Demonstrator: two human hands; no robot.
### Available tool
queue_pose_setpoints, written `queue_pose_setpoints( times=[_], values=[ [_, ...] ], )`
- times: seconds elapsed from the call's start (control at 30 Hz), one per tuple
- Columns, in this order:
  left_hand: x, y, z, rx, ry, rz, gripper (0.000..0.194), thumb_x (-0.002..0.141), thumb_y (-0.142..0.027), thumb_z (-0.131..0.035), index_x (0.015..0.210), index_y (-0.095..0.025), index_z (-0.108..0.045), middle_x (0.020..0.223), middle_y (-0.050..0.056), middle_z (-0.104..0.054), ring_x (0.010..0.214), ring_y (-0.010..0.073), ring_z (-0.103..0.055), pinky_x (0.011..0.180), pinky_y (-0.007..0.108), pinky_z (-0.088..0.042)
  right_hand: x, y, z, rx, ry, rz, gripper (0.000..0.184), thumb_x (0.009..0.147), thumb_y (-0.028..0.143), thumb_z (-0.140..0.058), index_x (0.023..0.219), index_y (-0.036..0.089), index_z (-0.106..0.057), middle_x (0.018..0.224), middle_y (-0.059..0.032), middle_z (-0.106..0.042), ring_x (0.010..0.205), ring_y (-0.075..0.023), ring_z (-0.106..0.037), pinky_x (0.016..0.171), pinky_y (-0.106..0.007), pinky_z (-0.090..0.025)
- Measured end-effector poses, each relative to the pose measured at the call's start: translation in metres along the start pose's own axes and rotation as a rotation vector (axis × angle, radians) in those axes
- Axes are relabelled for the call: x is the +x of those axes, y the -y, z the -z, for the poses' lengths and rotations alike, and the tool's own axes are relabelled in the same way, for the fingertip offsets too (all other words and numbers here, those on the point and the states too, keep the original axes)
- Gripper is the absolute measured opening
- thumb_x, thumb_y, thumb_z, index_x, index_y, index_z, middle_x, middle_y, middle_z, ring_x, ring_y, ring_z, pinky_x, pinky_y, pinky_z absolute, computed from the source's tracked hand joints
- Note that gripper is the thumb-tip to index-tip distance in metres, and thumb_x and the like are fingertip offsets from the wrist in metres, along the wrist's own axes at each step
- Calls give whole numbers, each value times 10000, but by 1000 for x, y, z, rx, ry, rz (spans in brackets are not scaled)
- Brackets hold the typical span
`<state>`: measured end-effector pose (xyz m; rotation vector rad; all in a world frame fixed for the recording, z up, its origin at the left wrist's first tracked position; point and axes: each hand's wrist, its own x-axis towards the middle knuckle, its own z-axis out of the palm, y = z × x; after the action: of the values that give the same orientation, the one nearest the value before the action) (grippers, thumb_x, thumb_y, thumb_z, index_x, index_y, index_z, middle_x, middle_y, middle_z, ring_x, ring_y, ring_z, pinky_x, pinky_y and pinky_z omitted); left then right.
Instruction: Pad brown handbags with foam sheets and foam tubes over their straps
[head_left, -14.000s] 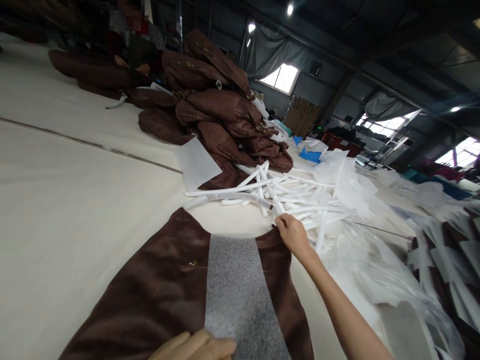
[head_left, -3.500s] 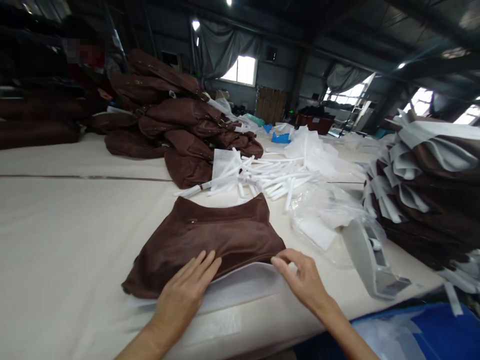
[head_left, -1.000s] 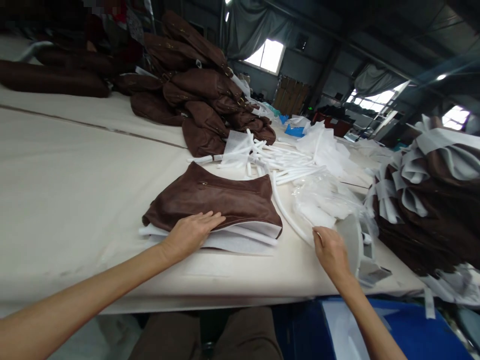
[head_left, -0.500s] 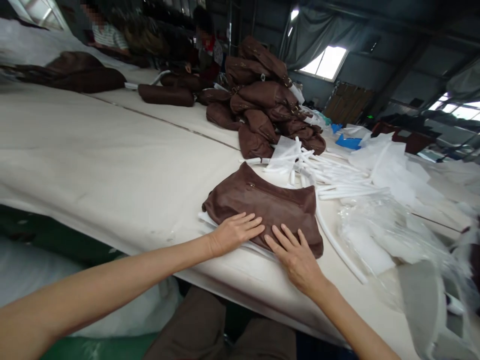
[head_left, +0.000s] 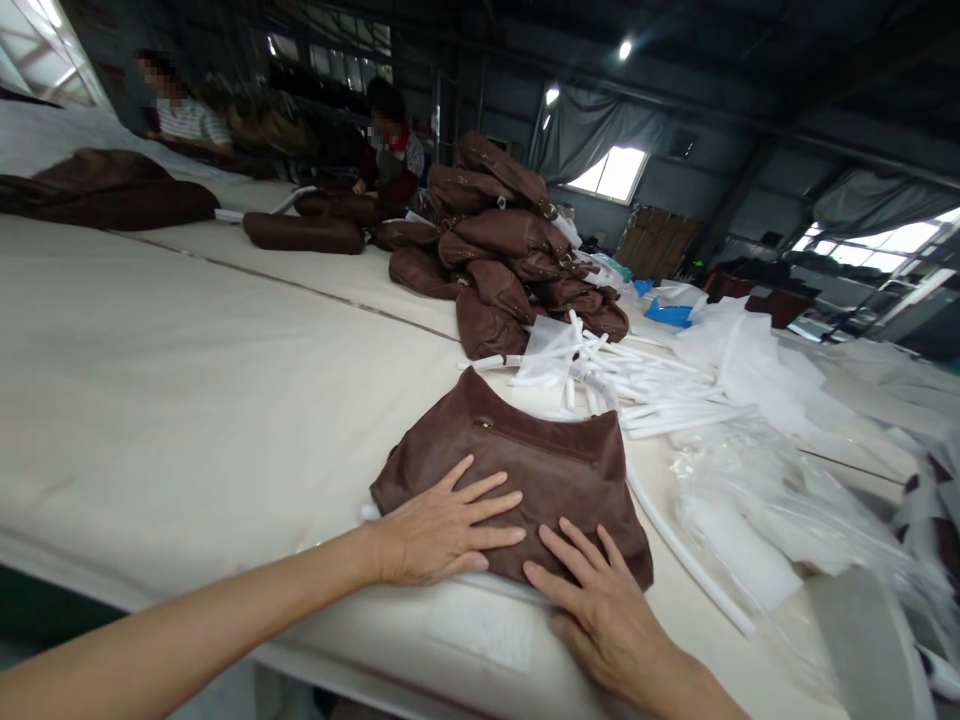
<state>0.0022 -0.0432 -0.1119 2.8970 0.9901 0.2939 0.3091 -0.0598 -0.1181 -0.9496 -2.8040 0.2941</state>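
Observation:
A brown handbag [head_left: 555, 470] lies flat near the front edge of the table, its zipper side up and its curved top pointing away from me. My left hand [head_left: 450, 525] rests on its lower left part with the fingers spread. On the lower right part lies my right hand [head_left: 592, 590], its fingers also apart and its thumb partly out of sight. A white foam tube [head_left: 697, 560] curves out from behind the bag along its right side. White material peeks out from under the bag's lower edge.
Brown bags [head_left: 502, 235] are piled beyond, beside a heap of white tubes [head_left: 660, 380]. Clear plastic [head_left: 750, 500] and a grey curved object [head_left: 870, 630] lie at right. Two people [head_left: 390, 150] are across the pale table [head_left: 187, 400], near more brown bags.
My view has tilted up, so the table scene sits lower. My left hand has spread its fingers wider and lies further left on the bag. Both hands remain on the bag.

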Motion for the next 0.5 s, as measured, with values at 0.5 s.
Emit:
queue_pose_setpoints(
  times=[0.5],
  values=[
    [-5, 6, -4, 99, -70, -57, 686, 901, -351, -632, 1502, -397, -305, 1590, -1, -295, 1456, 300, -287, 1201, 617, -68, 242, -127, 47, 1030, -599, -765, 337, 911, 410, -635, 1113, 140, -615, 1064, -69, -636, 899, -197, -632, 778, -372, -550]
  ],
)
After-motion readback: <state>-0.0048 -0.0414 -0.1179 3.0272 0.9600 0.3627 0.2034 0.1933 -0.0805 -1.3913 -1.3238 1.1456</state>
